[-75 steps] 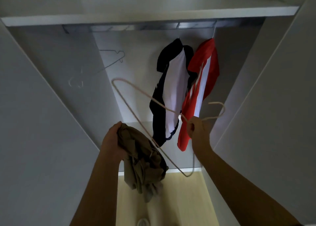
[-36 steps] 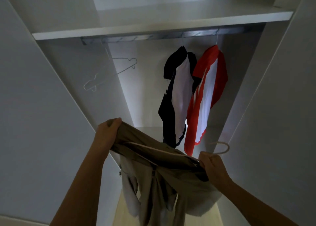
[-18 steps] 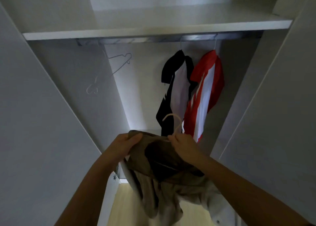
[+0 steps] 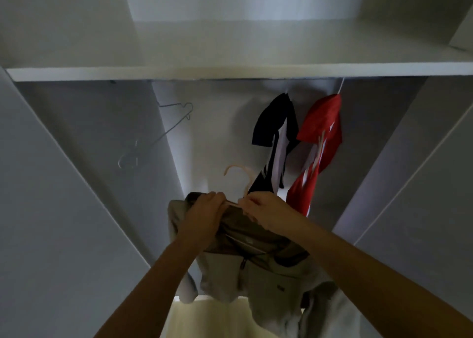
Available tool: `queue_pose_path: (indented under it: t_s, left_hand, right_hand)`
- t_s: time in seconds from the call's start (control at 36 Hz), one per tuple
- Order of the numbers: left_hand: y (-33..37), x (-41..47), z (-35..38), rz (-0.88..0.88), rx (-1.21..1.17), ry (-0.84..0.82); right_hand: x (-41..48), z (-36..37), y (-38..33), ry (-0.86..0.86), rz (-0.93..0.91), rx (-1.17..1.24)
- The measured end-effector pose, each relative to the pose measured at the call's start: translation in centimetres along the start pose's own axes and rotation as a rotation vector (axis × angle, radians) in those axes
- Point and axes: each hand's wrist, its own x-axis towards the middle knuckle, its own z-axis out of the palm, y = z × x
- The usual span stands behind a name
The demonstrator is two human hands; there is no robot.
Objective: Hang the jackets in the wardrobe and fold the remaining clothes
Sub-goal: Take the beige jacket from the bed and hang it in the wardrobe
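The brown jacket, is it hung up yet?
Not hung. The left hand grips the brown jacket, the right hand pinches the hanger; its hook catches nothing.

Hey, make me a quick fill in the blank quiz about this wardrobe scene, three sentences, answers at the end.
1. ____ jackets already hang under the shelf: a navy jacket and a red jacket.
2. The empty wire hanger hangs to the ____ of the navy jacket.
3. The left hand and right hand hold a tan jacket on a beige ____, whose hook points up.

Answers: Two; left; hanger
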Motion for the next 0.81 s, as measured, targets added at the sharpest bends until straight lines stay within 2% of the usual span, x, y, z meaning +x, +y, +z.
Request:
queue_pose_path:
  t_s: [0.06, 0.11, 0.17, 0.19, 0.25, 0.31, 0.36, 0.44, 0.53, 0.58, 0.64, 0.69, 0.75, 0.81]
  left_hand:
    - [-1.8, 1.5, -0.5, 0.025, -0.071, 0.024]
    - [-3.6, 2.8, -0.8, 0.045, -0.114, 0.022]
    - [-5.0, 4.3, -1.2, 0.101, -0.112, 0.02]
    - [-5.6, 5.2, -1.5, 0.145, -0.107, 0.021]
    - [-6.1, 7.1, -2.1, 0.198, -0.147, -0.015]
    - [-6.3, 9.0, -2.8, 0.215, -0.18, -0.071]
    - [-6.5, 11.2, -3.1, 0.258, -0.213, -0.078]
    - [-6.9, 14.2, -3.5, 0.303, -0.2, -0.058]
    - [-7.2, 16.5, -3.7, 0.34, -0.173, -0.054]
    - [-7.3, 18.0, -3.5, 0.378, -0.135, -0.048]
    - [-7.6, 19.5, -3.2, 0.366, -0.123, -0.034]
    - [-7.8, 21.0, -2.9, 0.343, -0.148, -0.008]
    - [-8.2, 22.4, -2.6, 0.321, -0.136, -0.014]
    - [-8.7, 23.7, -2.3, 0.31, -0.126, -0.005]
  right_hand:
    - [1.9, -0.7, -0.3, -0.069, 0.03, 0.069]
    - [4.2, -1.9, 0.3, 0.077, -0.055, -0.05]
    - [6.7, -3.5, 1.3, 0.363, -0.164, -0.375]
    - [8.1, -4.3, 1.7, 0.445, -0.188, -0.574]
    - [10.5, -5.8, 2.3, 0.441, -0.113, -0.887]
    - [12.5, -6.8, 3.1, 0.385, 0.008, -1.058]
    - [13.5, -7.7, 3.8, 0.409, 0.066, -1.11]
    - [13.1, -9.0, 4.2, 0.518, 0.101, -1.045]
    - [12.3, -9.9, 4.5, 0.611, 0.056, -1.193]
    - [11.8, -9.8, 4.0, 0.6, -0.037, -1.056]
    - [11.7, -8.8, 2.5, 0.534, -0.187, -0.577]
    - [12.1, -7.4, 1.2, 0.298, -0.151, -0.13]
    - [13.4, -6.0, 1.9, 0.227, -0.14, -0.092]
    - [15.0, -5.7, 2.6, 0.351, -0.149, -0.105]
